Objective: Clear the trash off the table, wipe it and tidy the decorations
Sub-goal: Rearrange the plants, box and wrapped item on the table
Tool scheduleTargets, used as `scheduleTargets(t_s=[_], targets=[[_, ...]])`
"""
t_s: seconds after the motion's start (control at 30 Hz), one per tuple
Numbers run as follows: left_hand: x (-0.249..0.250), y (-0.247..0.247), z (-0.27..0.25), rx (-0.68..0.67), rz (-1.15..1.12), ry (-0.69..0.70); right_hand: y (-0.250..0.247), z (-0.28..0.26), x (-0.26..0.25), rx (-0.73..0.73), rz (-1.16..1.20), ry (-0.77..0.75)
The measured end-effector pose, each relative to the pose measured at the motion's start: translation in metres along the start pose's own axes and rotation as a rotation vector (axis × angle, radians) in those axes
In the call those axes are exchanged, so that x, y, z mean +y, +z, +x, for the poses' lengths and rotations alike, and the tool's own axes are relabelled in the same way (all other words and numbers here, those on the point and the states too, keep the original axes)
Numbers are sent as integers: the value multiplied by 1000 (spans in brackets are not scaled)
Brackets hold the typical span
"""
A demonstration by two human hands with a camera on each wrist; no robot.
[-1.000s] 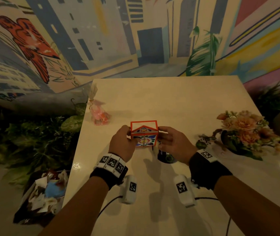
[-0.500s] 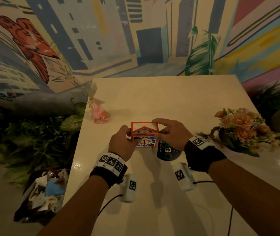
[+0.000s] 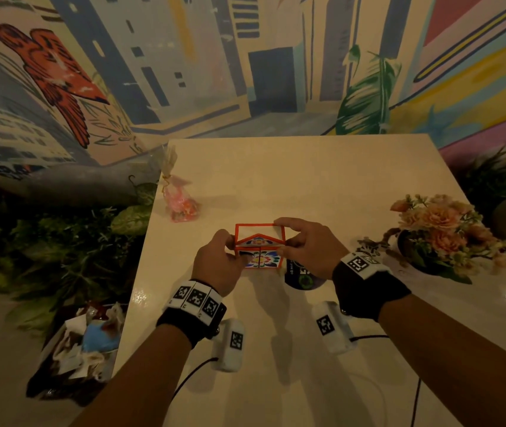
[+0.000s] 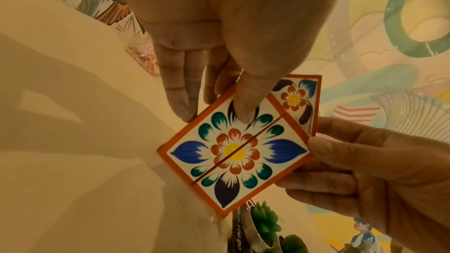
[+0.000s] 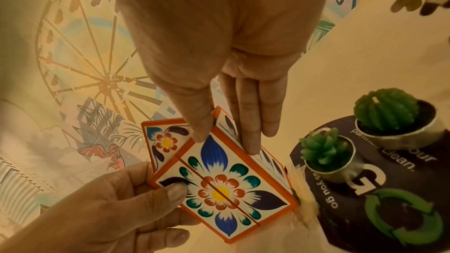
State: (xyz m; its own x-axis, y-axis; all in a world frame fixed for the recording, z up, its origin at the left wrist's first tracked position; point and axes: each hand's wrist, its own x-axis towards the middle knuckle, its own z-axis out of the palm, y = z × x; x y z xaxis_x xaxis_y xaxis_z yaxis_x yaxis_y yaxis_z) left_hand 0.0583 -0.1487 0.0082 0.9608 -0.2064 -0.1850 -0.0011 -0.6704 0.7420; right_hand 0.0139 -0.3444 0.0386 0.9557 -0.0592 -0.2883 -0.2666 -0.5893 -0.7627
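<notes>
A small orange-edged house-shaped box (image 3: 259,245) painted with a flower sits near the middle of the cream table (image 3: 322,180). My left hand (image 3: 219,263) holds its left side, thumb pressed on the flower front (image 4: 233,151). My right hand (image 3: 305,245) holds the right side, thumb on the front and fingers along the side wall (image 5: 226,186). In the wrist views one bottom corner of the box touches the table.
A pink wrapped candy bag (image 3: 181,201) lies at the table's left edge. A flower pot (image 3: 442,235) stands at the right. Two green cactus candles (image 5: 353,141) on a dark round coaster (image 3: 304,277) sit just right of the box. A trash bag (image 3: 82,349) is on the floor, left.
My right hand has shifted up from the box's lower right to its right side, uncovering the dark coaster. The left hand and the box have barely moved.
</notes>
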Motion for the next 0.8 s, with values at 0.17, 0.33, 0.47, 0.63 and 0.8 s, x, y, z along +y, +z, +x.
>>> scheduleTargets(t_s=[0.17,0.33,0.47,0.63,0.8], targets=[[-4,3,2,7,-13,-3,0,0,-2,10,-38,0],[-12,-5,7,-42,54,13,0,-1,-2,2,-46,11],[-34,-39,36,110,138,-145,-1,-5,-5,-6,-105,15],[-61,-80,91,207,-59,-401,-6,-21,-12,21,-95,36],[-58,-88,124,155,-142,-359,-10,-46,-13,85,8,17]])
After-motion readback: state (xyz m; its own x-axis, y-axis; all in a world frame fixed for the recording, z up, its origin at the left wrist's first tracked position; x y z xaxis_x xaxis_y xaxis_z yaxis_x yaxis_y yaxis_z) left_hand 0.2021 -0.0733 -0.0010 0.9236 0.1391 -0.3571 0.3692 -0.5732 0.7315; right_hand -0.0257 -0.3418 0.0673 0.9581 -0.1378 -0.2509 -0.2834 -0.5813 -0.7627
